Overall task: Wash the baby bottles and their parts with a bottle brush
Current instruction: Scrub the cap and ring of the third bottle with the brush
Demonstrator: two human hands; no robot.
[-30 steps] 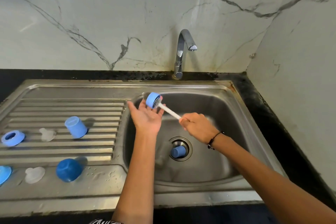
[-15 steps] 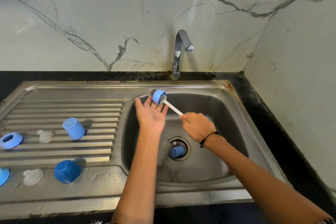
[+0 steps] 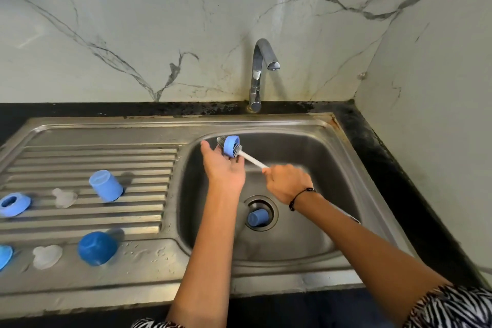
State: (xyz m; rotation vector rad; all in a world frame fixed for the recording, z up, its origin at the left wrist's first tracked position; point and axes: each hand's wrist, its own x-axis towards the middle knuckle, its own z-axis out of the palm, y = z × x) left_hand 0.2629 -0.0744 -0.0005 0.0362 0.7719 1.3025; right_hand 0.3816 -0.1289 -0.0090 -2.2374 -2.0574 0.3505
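left hand (image 3: 225,168) holds a blue bottle ring (image 3: 231,145) over the sink (image 3: 327,157) basin's 11 o'clock corner, fingers loosely around it. right hand (image 3: 286,181) grips the white handle of the bottle brush (image 3: 251,158), bristles poking through the ring. a blue cap (image 3: 257,217) sits in the drain.

Cap (image 3: 257,217) in sink (image 3: 330,157) drain
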